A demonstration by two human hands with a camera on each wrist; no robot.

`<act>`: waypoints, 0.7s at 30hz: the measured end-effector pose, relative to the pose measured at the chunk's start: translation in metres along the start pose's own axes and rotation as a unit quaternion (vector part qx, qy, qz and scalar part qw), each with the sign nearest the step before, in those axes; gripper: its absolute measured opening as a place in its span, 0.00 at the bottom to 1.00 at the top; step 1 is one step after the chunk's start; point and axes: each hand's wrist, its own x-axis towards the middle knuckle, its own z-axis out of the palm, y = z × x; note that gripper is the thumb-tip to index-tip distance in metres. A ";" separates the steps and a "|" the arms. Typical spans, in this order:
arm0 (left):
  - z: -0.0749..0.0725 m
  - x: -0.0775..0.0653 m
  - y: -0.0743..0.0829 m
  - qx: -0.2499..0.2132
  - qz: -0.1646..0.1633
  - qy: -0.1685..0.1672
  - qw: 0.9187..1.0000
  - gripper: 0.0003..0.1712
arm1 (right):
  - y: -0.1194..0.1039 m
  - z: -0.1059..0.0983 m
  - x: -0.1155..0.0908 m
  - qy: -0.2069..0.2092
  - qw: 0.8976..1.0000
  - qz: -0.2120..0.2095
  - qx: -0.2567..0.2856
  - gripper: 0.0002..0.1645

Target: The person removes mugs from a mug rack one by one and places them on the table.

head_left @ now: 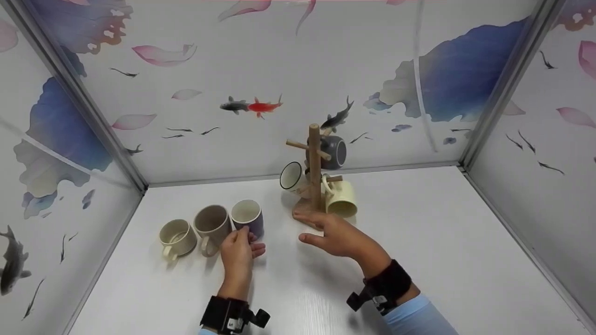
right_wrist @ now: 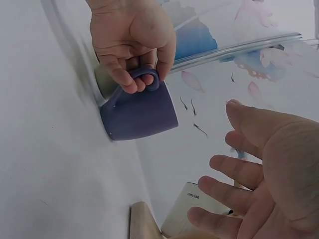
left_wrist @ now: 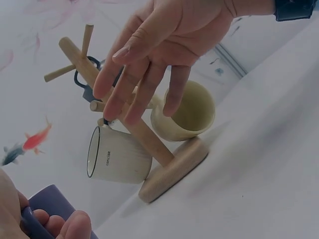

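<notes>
A purple mug with a pale inside [head_left: 247, 213] stands on the table, rightmost of three mugs in a row. My left hand [head_left: 237, 253] grips its handle, the fingers curled through it as the right wrist view shows. My right hand [head_left: 342, 237] is held with fingers spread in front of the wooden mug tree [head_left: 315, 167], holding nothing. On the tree hang a dark grey mug [head_left: 333, 152], a white mug with a black rim [head_left: 292, 177] and a pale yellow mug [head_left: 342, 197]. The tree's round base [left_wrist: 174, 172] is partly behind my right hand in the head view.
Left of the purple mug stand a brown-grey mug [head_left: 213, 223] and a cream mug [head_left: 178, 238], handles toward me. White panels printed with fish and petals [head_left: 260, 65] enclose the white table [head_left: 419, 223] at the back and sides.
</notes>
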 end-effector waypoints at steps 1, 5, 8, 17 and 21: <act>0.000 0.000 0.000 0.006 0.002 0.000 1.000 0.18 | 0.000 0.000 0.000 -0.002 1.000 0.004 -0.001 0.36; -0.001 -0.001 0.000 0.042 0.018 -0.002 0.999 0.20 | -0.002 0.000 -0.001 -0.010 1.000 0.020 0.004 0.34; -0.003 -0.001 0.000 0.071 0.031 0.002 0.997 0.20 | -0.003 -0.002 -0.002 -0.013 1.000 0.017 0.013 0.33; -0.005 -0.002 -0.001 0.136 0.076 0.015 0.988 0.22 | 0.001 -0.006 -0.004 -0.003 1.000 -0.004 0.023 0.30; -0.007 -0.002 0.000 0.181 0.104 0.014 0.978 0.22 | 0.001 -0.008 -0.004 -0.002 0.999 -0.004 0.045 0.30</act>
